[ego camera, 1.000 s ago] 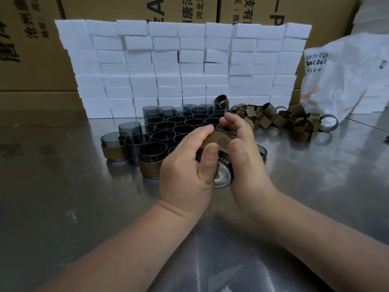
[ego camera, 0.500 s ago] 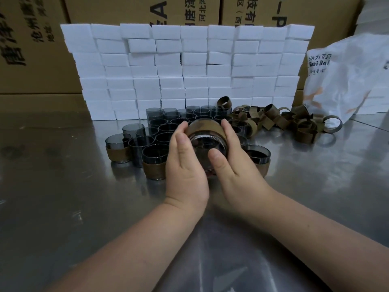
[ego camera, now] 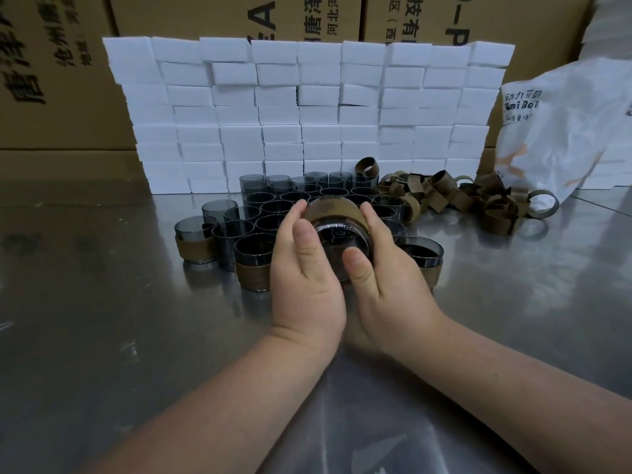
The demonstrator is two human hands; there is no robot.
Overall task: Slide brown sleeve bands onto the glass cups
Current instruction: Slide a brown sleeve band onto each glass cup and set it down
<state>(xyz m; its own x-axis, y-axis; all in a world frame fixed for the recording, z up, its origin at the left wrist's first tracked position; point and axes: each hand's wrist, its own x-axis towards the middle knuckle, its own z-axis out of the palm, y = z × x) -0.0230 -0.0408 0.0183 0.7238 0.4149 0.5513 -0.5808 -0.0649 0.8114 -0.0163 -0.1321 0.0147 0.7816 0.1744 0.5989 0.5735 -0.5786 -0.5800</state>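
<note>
a: how far along was the job?

b: early, by my reckoning. three smoky grey glass cups wearing brown sleeve bands stood on the shiny steel table [ego camera: 102, 319]: one at the left [ego camera: 195, 241], one in front [ego camera: 254, 265], one at the right [ego camera: 422, 256]. behind them a block of bare dark glass cups [ego camera: 307, 195] waited, and a loose heap of brown sleeve bands [ego camera: 472, 196] lay to the right, before the wall of white foam blocks [ego camera: 307, 111].

a: and the hands?

b: the left hand [ego camera: 304, 268] and right hand [ego camera: 383, 271] were cupped around one tilted glass cup [ego camera: 337, 234], held just above the table, fingers curled on the brown sleeve band [ego camera: 330, 208] round its far part, thumbs on the near end.

a: different from half a second earlier?

b: barely. the cup sat slightly lower between the hands and the grip was closer; a second earlier the thumbs were pressing the band on.
</note>
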